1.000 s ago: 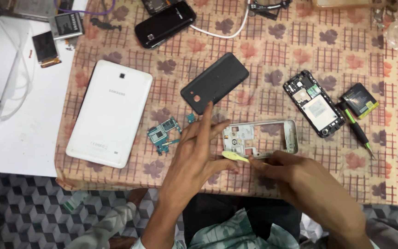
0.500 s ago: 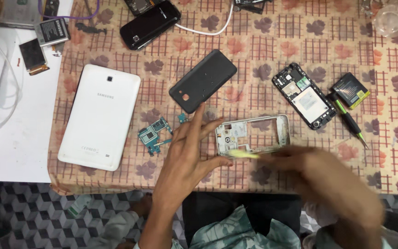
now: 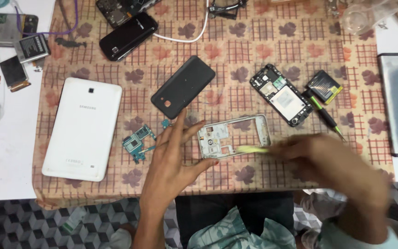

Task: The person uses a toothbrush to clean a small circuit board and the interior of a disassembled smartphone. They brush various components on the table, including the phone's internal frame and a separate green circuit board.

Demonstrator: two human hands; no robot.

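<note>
Patterned cloth (image 3: 236, 55) is covering the bench, and the biggest thing lying on it is a white tablet (image 3: 83, 129), face down at the left. Next in size, a black back cover (image 3: 183, 86) is resting near the middle, with a stripped phone body (image 3: 283, 95) lying to its right, its insides showing. Between them and the person, a silver phone frame (image 3: 254, 127) is lying flat near the front edge of the cloth; the left hand (image 3: 171, 159) is spreading its fingers wide and pressing the frame's left end down. The right hand (image 3: 328, 161), blurred with motion, is pinching a thin yellow-green tool (image 3: 252, 149) and working its tip along the frame's lower edge. Smaller still, a dark battery (image 3: 324, 86) and a green-handled screwdriver (image 3: 324, 115) are lying just right of the stripped body, and a little teal circuit board (image 3: 137, 142) is lying just left of the left hand. Judging by this, the teardown is looking well advanced, with cover, board and battery already out; the frame seems to be the part left to finish.
</note>
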